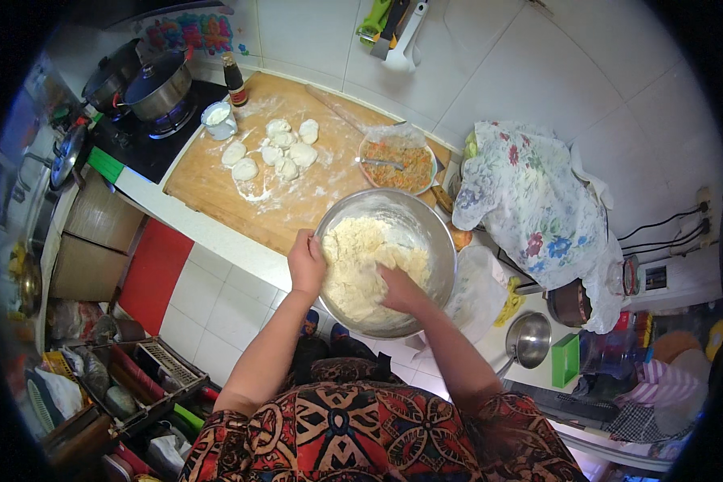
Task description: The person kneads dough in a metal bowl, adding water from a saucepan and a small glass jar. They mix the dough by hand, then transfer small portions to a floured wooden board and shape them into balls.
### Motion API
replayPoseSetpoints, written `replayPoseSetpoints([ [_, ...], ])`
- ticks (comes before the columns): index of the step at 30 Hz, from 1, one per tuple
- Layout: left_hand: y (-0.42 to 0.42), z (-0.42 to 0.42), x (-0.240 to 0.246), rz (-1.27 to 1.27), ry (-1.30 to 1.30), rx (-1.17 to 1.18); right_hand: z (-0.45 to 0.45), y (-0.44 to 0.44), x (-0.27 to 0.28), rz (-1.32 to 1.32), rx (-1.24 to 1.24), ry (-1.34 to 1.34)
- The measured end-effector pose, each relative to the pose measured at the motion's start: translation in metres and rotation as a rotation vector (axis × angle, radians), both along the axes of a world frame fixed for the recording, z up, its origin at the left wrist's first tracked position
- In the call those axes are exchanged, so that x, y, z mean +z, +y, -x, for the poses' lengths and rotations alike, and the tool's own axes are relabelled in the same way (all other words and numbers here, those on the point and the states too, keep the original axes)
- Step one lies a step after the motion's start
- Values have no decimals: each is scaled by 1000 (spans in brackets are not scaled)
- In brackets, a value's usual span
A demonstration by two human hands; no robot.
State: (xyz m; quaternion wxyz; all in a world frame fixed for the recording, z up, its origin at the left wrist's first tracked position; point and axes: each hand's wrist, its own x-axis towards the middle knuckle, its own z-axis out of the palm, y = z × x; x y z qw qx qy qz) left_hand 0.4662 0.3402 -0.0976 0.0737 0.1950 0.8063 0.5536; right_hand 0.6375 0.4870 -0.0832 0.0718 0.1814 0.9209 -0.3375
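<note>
My left hand grips the near-left rim of a large stainless steel mixing bowl. Inside lies a pale yellow, crumbly flour mixture, with dry flour clinging to the wall. The fingers of my right hand reach down into this mixture. They are partly hidden and blurred, so their grip is unclear. Beyond the bowl, several floured dough pieces lie on a wooden board. A bowl of shredded filling with a spoon in it stands just behind the mixing bowl.
Left of the board, a lidded pot sits over a lit burner. A flour cup and dark sauce bottle stand nearby. A rolling pin lies at the back. Floral cloth and a small saucepan are at right.
</note>
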Motion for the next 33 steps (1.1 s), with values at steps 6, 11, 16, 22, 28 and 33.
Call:
replayPoseSetpoints([
  [6, 2, 5, 2, -12, -3, -37, -14, 63, -8, -122, 9, -232],
  [11, 2, 4, 4, -1, -10, -44, 58, 61, -44, -286, -542, -30],
  [16, 3, 5, 3, 21, -13, -50, 139, 17, -30, 51, -392, -66],
  [22, 6, 10, 2, -26, 13, -40, 144, -22, 26, -215, 210, -643],
  [28, 7, 16, -4, -35, 66, -76, 99, -21, 48, -369, 373, -676],
  [33, 8, 15, -2, -15, 24, -63, 13, 9, 44, -237, 143, -394],
])
